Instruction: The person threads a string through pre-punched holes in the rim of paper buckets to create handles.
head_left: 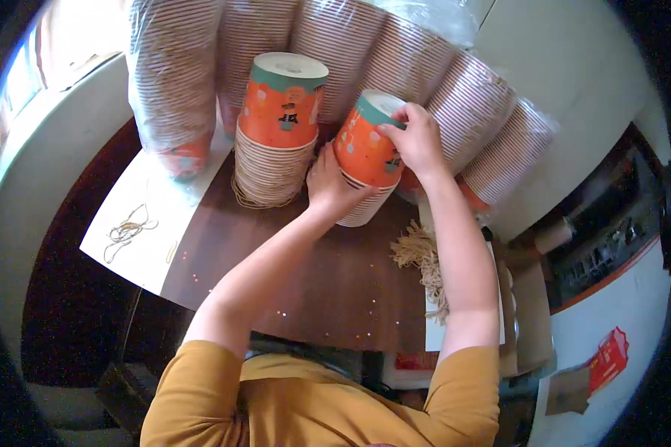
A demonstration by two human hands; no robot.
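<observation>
An upside-down stack of orange paper cups (365,153) with a green band stands on the brown table, tilted slightly. Low on its side, my left hand (335,182) is closed around the stack, near the white rims. My right hand (417,140) grips the top cup near its upturned base, thumb and fingers at the green band. Just left of my left hand stands a second inverted stack of matching cups (279,119). Thin tan cords (257,200) hang around the lower rims of that stack.
Tall plastic-wrapped cup stacks (175,74) line the back of the table (313,276). A bundle of tan cords (423,257) lies beside my right forearm. Loose cord (130,231) rests on the white sheet (138,257) at left. Small pale specks dot the tabletop.
</observation>
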